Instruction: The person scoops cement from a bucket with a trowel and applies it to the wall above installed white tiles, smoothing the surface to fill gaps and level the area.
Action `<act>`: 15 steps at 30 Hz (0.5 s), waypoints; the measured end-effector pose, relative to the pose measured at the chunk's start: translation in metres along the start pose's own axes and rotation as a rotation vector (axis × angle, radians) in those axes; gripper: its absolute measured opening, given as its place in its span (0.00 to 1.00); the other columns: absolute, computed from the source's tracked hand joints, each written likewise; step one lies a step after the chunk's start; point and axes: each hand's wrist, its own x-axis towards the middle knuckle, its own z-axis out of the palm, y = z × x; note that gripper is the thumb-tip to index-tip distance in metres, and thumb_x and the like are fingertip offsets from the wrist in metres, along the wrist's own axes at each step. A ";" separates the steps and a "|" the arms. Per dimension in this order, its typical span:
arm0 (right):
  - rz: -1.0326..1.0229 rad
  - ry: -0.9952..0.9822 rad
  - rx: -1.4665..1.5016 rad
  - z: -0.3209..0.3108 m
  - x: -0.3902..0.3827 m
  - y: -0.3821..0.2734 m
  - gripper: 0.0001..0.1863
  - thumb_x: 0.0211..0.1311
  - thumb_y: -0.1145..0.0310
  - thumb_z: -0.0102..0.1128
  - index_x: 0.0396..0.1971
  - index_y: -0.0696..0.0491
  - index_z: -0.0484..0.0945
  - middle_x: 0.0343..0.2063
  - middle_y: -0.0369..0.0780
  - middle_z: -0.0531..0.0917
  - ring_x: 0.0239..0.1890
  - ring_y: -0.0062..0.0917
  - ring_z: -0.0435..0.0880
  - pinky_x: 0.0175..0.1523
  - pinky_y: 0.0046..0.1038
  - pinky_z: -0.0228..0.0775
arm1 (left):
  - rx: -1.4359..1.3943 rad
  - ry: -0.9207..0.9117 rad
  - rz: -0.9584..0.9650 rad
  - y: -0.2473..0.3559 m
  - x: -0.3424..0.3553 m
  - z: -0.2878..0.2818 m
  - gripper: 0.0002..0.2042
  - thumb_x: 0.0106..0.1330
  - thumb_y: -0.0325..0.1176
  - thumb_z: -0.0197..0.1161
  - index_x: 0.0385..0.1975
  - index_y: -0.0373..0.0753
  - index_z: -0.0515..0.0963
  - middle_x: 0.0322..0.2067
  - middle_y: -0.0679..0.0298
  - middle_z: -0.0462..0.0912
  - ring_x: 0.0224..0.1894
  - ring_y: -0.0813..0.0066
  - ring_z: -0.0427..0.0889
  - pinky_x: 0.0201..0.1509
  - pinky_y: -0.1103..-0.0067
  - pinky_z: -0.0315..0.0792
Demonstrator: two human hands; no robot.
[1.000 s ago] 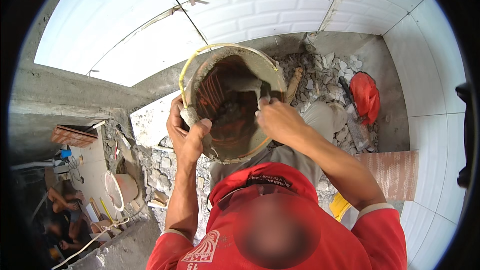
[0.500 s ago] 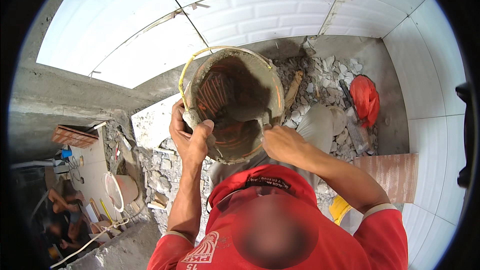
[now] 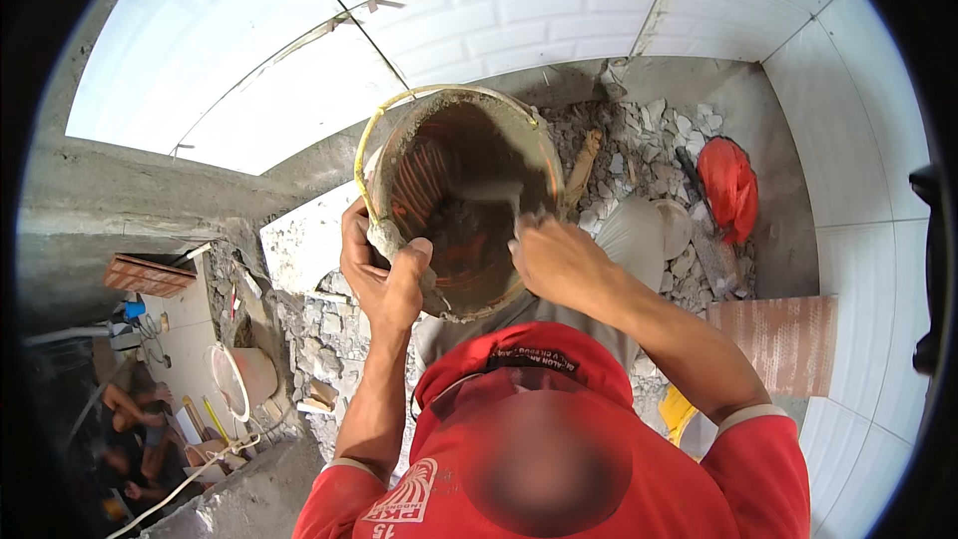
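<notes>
An orange bucket [image 3: 439,190] crusted with grey mortar, with a yellow wire handle, is tipped toward me at the picture's middle. My left hand [image 3: 377,269] grips its near left rim. My right hand [image 3: 552,258] is at the right rim, shut on a trowel [image 3: 499,195] whose grey blade reaches inside the bucket against the mortar. Dark wet mortar lies in the bucket's bottom. My red shirt fills the lower frame.
White tiled walls [image 3: 519,20] curve around a floor of broken rubble [image 3: 659,140]. A red plastic bag [image 3: 728,185] and a hammer-like tool [image 3: 699,200] lie at the right. A pinkish tile [image 3: 778,339] lies lower right. Another person crouches at the lower left [image 3: 130,419].
My right hand pulled back to the rim half a second ago, then pushed the trowel into the bucket again. The bucket has shifted slightly upward and left.
</notes>
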 end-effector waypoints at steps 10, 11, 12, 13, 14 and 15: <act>0.000 -0.126 -0.037 0.023 -0.004 0.001 0.13 0.62 0.72 0.58 0.37 0.69 0.82 0.35 0.58 0.87 0.44 0.53 0.89 0.49 0.47 0.84 | -0.060 0.018 0.043 -0.006 0.001 0.003 0.27 0.50 0.30 0.66 0.54 0.31 0.77 0.40 0.68 0.79 0.42 0.80 0.74 0.53 0.80 0.69; 0.005 -0.123 0.018 0.011 -0.010 0.005 0.13 0.63 0.71 0.58 0.37 0.68 0.81 0.34 0.58 0.86 0.43 0.54 0.89 0.50 0.48 0.83 | -0.055 0.019 0.036 -0.005 0.000 0.001 0.28 0.49 0.31 0.66 0.55 0.31 0.77 0.41 0.67 0.80 0.43 0.80 0.75 0.53 0.80 0.70; 0.031 -0.127 0.051 -0.004 -0.013 0.010 0.14 0.64 0.69 0.58 0.37 0.68 0.81 0.33 0.58 0.86 0.43 0.54 0.88 0.50 0.49 0.82 | -0.027 0.026 0.019 -0.005 0.000 -0.001 0.29 0.49 0.31 0.66 0.55 0.31 0.77 0.41 0.67 0.80 0.43 0.80 0.75 0.53 0.80 0.70; -0.006 -0.072 0.098 -0.021 -0.015 0.014 0.15 0.65 0.68 0.58 0.37 0.67 0.80 0.32 0.58 0.86 0.42 0.55 0.88 0.51 0.49 0.81 | -0.010 0.030 0.011 -0.005 0.002 -0.004 0.29 0.48 0.31 0.66 0.56 0.31 0.77 0.41 0.67 0.81 0.43 0.80 0.75 0.52 0.80 0.70; 0.015 -0.096 0.091 -0.035 -0.015 0.017 0.15 0.66 0.67 0.58 0.38 0.66 0.80 0.32 0.59 0.86 0.42 0.57 0.87 0.51 0.49 0.80 | -0.004 0.035 -0.003 -0.004 0.002 -0.005 0.30 0.48 0.31 0.66 0.56 0.31 0.77 0.41 0.67 0.81 0.43 0.80 0.76 0.52 0.80 0.70; -0.029 -0.059 0.095 -0.049 -0.015 0.020 0.15 0.67 0.65 0.58 0.38 0.65 0.80 0.32 0.59 0.85 0.41 0.58 0.86 0.51 0.49 0.79 | -0.005 0.039 -0.023 -0.004 0.003 -0.006 0.30 0.48 0.31 0.66 0.56 0.32 0.78 0.40 0.68 0.81 0.42 0.80 0.76 0.52 0.80 0.70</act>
